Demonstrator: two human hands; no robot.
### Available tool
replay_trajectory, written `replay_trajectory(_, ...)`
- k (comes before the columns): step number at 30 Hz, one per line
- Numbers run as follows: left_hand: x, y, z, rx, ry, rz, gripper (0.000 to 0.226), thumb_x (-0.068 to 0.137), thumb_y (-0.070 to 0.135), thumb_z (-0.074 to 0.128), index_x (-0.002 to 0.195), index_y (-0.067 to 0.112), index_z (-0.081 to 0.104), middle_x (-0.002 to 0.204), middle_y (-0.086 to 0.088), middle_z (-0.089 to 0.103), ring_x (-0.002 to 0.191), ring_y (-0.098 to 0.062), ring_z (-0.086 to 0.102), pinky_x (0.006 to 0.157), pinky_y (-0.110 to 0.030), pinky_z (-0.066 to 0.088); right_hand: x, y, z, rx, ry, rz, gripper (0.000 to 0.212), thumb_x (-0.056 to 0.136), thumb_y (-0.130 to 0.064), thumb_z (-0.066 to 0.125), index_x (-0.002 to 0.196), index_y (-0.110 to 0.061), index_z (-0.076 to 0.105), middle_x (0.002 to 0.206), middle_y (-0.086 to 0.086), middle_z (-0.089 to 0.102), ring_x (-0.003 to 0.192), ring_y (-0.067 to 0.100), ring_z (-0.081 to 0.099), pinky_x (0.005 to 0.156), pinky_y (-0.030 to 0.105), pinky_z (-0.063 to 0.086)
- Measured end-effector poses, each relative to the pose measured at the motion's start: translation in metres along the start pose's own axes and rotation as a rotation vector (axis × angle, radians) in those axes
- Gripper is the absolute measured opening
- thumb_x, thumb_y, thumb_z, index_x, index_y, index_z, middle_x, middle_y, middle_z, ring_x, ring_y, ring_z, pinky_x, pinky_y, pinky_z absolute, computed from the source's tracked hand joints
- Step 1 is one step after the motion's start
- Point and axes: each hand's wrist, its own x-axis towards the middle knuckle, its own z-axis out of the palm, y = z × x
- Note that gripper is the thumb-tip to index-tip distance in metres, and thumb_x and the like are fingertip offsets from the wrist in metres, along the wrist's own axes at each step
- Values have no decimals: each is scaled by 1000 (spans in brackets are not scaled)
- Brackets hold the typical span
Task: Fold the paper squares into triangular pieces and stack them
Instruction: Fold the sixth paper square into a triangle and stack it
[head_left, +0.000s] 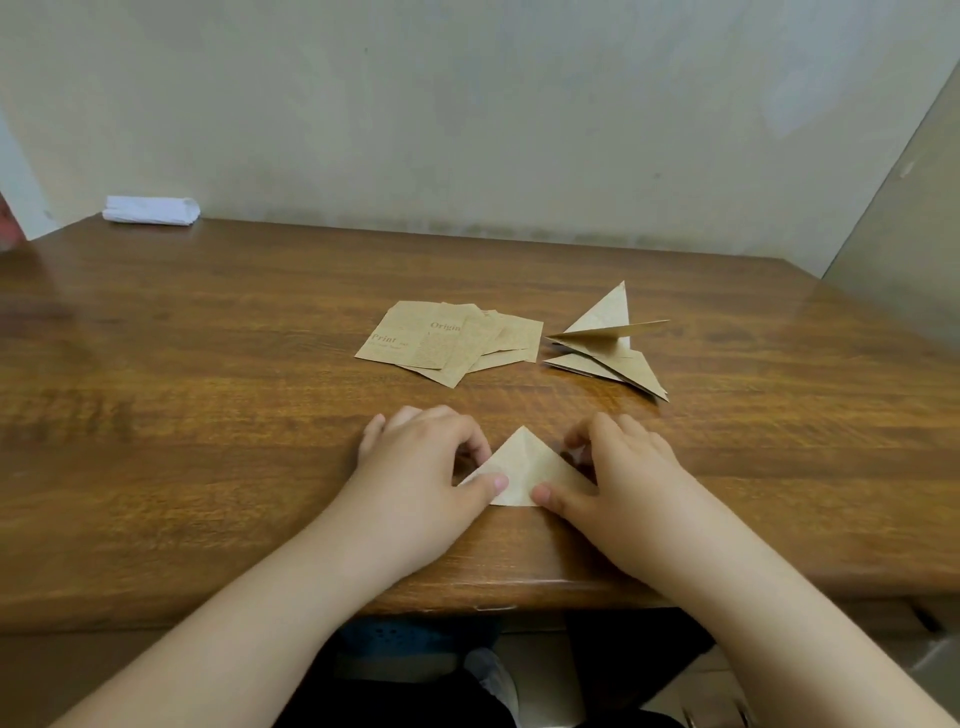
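on the top square (415, 338) "Print", "Origin" — both hands' grip (519, 491) pinches the folded triangle (524, 462).

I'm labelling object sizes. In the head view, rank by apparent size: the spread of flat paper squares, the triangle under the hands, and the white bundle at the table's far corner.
1. Spread of flat paper squares
2. Triangle and white bundle: look alike; the triangle is nearer and partly covered.
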Motion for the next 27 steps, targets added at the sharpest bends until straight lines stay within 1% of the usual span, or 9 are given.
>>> replay_trajectory(3, -1, 2, 2, -141, 70, -32, 10, 86, 38, 61, 78, 33, 56, 91, 18, 57, 98, -4, 50, 88, -28, 43, -4, 11, -1, 114, 43, -65, 38, 86, -50, 57, 120, -34, 49, 110, -16, 47, 104, 4, 44, 84, 18, 40)
replay_trajectory(6, 3, 2, -6, -285, 87, -30, 10, 84, 32, 65, 76, 31, 59, 79, 13, 62, 77, -1, 56, 65, -13, 43, -5, 18, -9, 307, 72, -148, 7, 92, -39, 53, 97, -40, 58, 96, -20, 57, 89, -1, 52, 69, 13, 42)
replay_trajectory(10, 27, -4, -24, -390, 164, -12, 4, 85, 26, 66, 86, 27, 63, 73, 5, 64, 65, -2, 55, 57, -8, 41, 13, 17, -28, 489, 296, -269, 21, 88, -25, 64, 99, -44, 62, 79, -17, 66, 77, -5, 59, 66, 9, 46)
replay_trajectory(12, 48, -15, -34, -303, 236, -11, 9, 83, 24, 69, 89, 27, 63, 77, 9, 62, 65, -1, 54, 57, -7, 40, 34, 19, -44, 547, 456, -257, 27, 87, -21, 66, 103, -40, 61, 81, -9, 67, 70, 2, 62, 66, 17, 51)
replay_trajectory(16, 81, -39, -41, 4, 198, -40, 13, 82, 29, 69, 92, 27, 62, 101, 11, 57, 93, -10, 55, 71, -23, 37, 84, 28, -59, 383, 566, -133, 16, 91, -19, 60, 103, -29, 64, 105, -5, 63, 75, 12, 61, 66, 25, 42)
replay_trajectory(19, 88, -50, -33, 81, 155, -29, 25, 85, 38, 64, 107, 28, 59, 122, 9, 53, 117, -13, 47, 92, -25, 35, 110, 36, -54, 176, 441, 60, 23, 96, -17, 49, 109, -22, 67, 115, 6, 61, 88, 21, 58, 74, 28, 43)
replay_trajectory(22, 87, -56, -24, 132, 31, -47, 48, 88, 48, 56, 131, 32, 44, 140, 9, 44, 129, -11, 39, 115, -38, 23, 119, 47, -36, 28, 363, 132, 28, 96, -11, 45, 109, -18, 68, 111, 6, 56, 99, 26, 55, 78, 30, 44)
replay_trajectory(24, 89, -60, -20, 177, -17, -42, 55, 87, 54, 53, 136, 35, 36, 143, 12, 42, 132, -8, 36, 119, -42, 11, 119, 54, -19, 48, 375, 130, 28, 93, -9, 45, 104, -16, 70, 103, 2, 49, 100, 24, 49, 80, 29, 38)
replay_trajectory(27, 95, -63, -18, 234, 23, -31, 58, 84, 59, 52, 135, 35, 38, 140, 15, 45, 130, -8, 39, 118, -44, 15, 115, 53, -8, -52, 373, 201, 25, 93, -19, 47, 101, -28, 68, 124, -3, 48, 118, 24, 35, 94, 34, 29)
